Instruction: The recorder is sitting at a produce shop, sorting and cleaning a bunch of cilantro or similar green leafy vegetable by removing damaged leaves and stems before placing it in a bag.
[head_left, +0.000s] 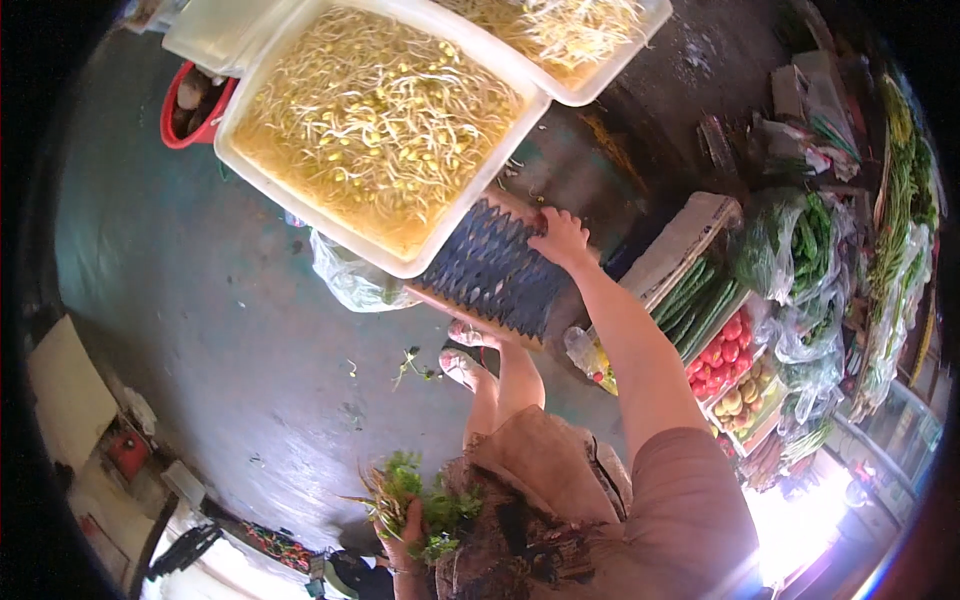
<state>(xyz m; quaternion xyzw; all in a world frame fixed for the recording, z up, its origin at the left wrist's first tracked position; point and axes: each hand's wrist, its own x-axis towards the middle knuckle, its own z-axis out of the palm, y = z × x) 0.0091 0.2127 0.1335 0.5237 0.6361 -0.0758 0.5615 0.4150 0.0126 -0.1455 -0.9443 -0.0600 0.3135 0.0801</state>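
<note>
My left hand (405, 531) is low in the view, closed around a bunch of leafy green herbs (409, 480) with thin brownish stems. My right hand (564, 238) reaches forward and grips the pinkish-brown edge of a rack or box (495, 262) with a dark blue, mesh-like surface. What lies under the fingers is hidden. A white plastic tub (409, 264) of yellow-headed bean sprouts (382, 127) overlaps the rack's far left part. A second white tub (581, 96) with pale sprouts stands beside the first.
Right of my arm are boxes of long green vegetables (694, 304), tomatoes (724, 356), brownish round produce (739, 401) and bagged greens (810, 232). A red bucket (171, 124) stands upper left. A clear plastic bag (349, 281) and leaf scraps (409, 367) lie near my feet.
</note>
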